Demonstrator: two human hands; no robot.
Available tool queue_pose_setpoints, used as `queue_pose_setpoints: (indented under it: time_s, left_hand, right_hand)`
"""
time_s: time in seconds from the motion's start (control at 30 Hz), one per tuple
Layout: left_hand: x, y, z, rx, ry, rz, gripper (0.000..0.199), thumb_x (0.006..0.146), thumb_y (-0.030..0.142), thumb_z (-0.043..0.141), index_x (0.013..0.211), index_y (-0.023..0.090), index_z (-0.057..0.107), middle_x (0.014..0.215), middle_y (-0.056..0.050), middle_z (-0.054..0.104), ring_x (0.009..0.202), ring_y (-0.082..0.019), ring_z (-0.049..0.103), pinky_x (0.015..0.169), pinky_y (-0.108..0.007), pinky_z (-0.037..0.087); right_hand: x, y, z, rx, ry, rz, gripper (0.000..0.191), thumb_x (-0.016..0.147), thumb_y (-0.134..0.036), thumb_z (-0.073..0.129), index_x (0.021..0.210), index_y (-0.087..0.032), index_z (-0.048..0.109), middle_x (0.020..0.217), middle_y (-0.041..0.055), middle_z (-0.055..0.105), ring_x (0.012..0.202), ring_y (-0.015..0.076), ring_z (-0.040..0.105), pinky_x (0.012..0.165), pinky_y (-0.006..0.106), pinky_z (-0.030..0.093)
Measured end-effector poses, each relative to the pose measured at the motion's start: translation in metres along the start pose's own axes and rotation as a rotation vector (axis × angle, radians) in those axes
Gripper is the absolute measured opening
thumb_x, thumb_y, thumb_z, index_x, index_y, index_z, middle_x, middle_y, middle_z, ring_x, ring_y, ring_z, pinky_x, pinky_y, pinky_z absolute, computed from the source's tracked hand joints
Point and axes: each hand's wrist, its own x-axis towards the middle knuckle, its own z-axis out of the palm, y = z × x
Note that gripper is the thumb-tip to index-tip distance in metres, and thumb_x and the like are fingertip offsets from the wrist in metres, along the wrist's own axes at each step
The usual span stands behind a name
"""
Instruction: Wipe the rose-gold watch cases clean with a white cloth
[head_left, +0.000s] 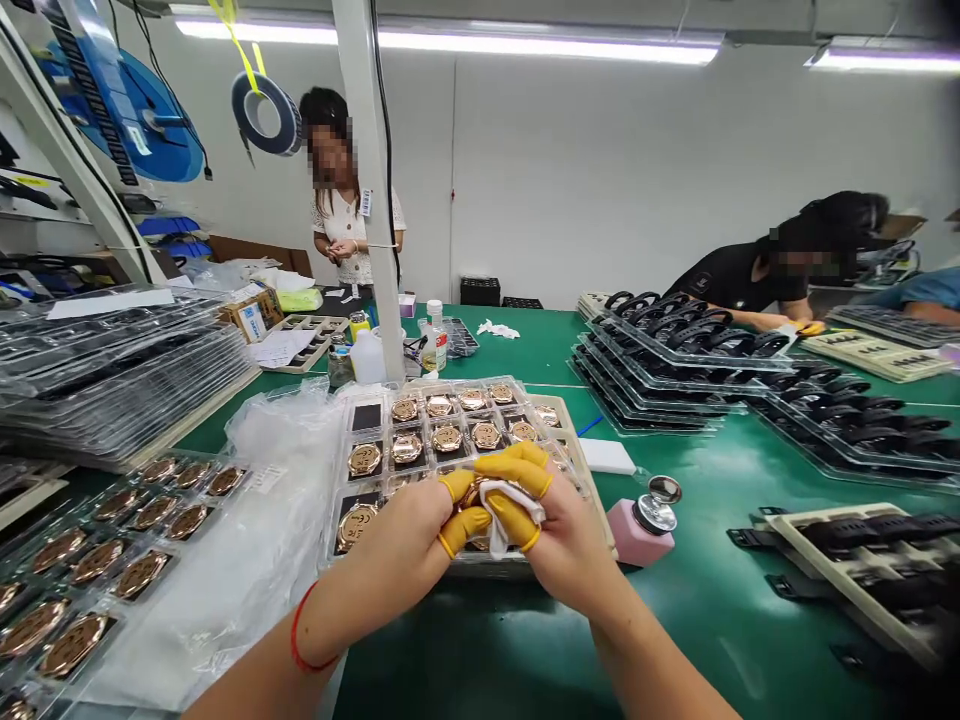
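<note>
My left hand (382, 560) and my right hand (570, 540) meet above a clear plastic tray (450, 430) of rose-gold watch cases, with yellow finger cots on several fingers. Between them, a rose-gold watch case (469, 495) is mostly hidden by my fingers. My left fingers pinch that case, while my right fingers press a white cloth (510, 515) against it. Most of the cases lie in separate tray compartments on black pads, and my hands cover the tray's near part.
A second tray of watch cases (112, 550) lies left on a plastic sheet (202, 590). On the green workbench (675, 620) stand a pink dispenser bottle (645, 525) and stacked trays of black watch straps (675, 340). Co-workers stand at the back (352, 190) and right (780, 270).
</note>
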Motion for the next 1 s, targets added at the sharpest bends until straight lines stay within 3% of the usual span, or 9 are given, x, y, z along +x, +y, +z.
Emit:
queue_pose_setpoints:
  time_s: [0.13,0.3,0.37,0.47,0.6,0.73,0.83,0.93,1.0]
  left_hand:
    - [-0.002,-0.008,0.0,0.172,0.027,0.013,0.017,0.091,0.019,0.044,0.085,0.019,0.06,0.079,-0.001,0.066,0.068,-0.016,0.059,0.059,-0.023,0.04]
    - [-0.004,-0.01,0.022,0.482,0.287,0.192,0.028,0.083,0.006,0.04,0.061,0.018,0.055,0.058,-0.002,0.059,0.052,-0.016,0.051,0.05,-0.026,0.032]
    - [-0.001,-0.011,0.03,0.546,0.412,0.297,0.033,0.083,0.004,0.037,0.058,0.018,0.054,0.055,-0.002,0.057,0.052,-0.016,0.05,0.051,-0.026,0.034]
    - [0.005,-0.013,0.035,0.603,0.518,0.403,0.041,0.087,0.004,0.033,0.053,0.018,0.053,0.053,-0.003,0.054,0.051,-0.015,0.049,0.051,-0.025,0.034]
    - [0.009,-0.016,0.035,0.538,0.494,0.425,0.041,0.091,0.009,0.033,0.063,0.017,0.061,0.059,-0.004,0.062,0.052,-0.016,0.053,0.049,-0.025,0.039]
    - [0.006,-0.013,0.031,0.207,0.373,0.328,0.024,0.092,0.016,0.046,0.106,0.021,0.065,0.094,-0.003,0.073,0.08,-0.017,0.068,0.07,-0.025,0.052]
    - [0.004,-0.01,0.026,-0.017,0.278,0.221,0.023,0.091,0.02,0.052,0.109,0.025,0.065,0.1,0.0,0.073,0.088,-0.016,0.069,0.078,-0.022,0.053]
    - [0.003,-0.009,0.021,-0.141,0.214,0.134,0.024,0.091,0.021,0.053,0.109,0.025,0.066,0.101,0.0,0.073,0.09,-0.015,0.068,0.081,-0.022,0.052]
    - [0.002,-0.008,0.018,-0.185,0.211,0.102,0.026,0.091,0.021,0.053,0.112,0.026,0.066,0.104,0.0,0.072,0.092,-0.015,0.068,0.082,-0.021,0.052]
  right_hand:
    - [0.002,0.002,0.011,-0.028,0.01,-0.02,0.015,0.089,-0.017,0.055,0.097,-0.026,0.063,0.092,0.0011,0.061,0.088,0.0159,0.054,0.079,0.03,0.042]
    - [-0.002,0.006,0.024,0.05,0.245,0.058,0.014,0.088,-0.02,0.054,0.075,-0.022,0.059,0.078,0.0,0.058,0.077,0.0154,0.051,0.073,0.03,0.041]
    - [-0.001,0.007,0.023,0.029,0.266,0.148,0.015,0.088,-0.022,0.054,0.074,-0.021,0.058,0.076,0.0008,0.058,0.076,0.0158,0.051,0.073,0.03,0.041]
    - [0.004,0.009,0.017,0.141,0.194,0.345,0.014,0.086,-0.026,0.056,0.075,-0.019,0.061,0.075,0.0014,0.06,0.071,0.0154,0.052,0.068,0.029,0.042]
    - [0.011,0.013,0.002,0.236,0.037,0.421,0.01,0.083,-0.027,0.061,0.083,-0.019,0.067,0.08,0.0021,0.064,0.073,0.0157,0.055,0.068,0.028,0.045]
    - [0.012,0.016,-0.014,0.172,0.146,0.401,0.016,0.085,-0.033,0.06,0.09,-0.02,0.068,0.086,0.0036,0.066,0.083,0.0186,0.057,0.077,0.031,0.045]
    - [0.01,0.014,-0.024,0.301,0.186,0.407,0.024,0.086,-0.043,0.059,0.091,-0.022,0.069,0.084,0.0029,0.065,0.079,0.0171,0.057,0.075,0.03,0.046]
    - [0.007,0.009,-0.026,0.463,0.074,0.32,0.023,0.085,-0.044,0.061,0.085,-0.023,0.071,0.081,0.0016,0.064,0.076,0.0155,0.057,0.073,0.028,0.046]
    - [0.006,0.005,-0.024,0.432,-0.016,0.245,0.018,0.085,-0.039,0.063,0.085,-0.024,0.072,0.083,0.0018,0.063,0.078,0.0156,0.057,0.074,0.028,0.047]
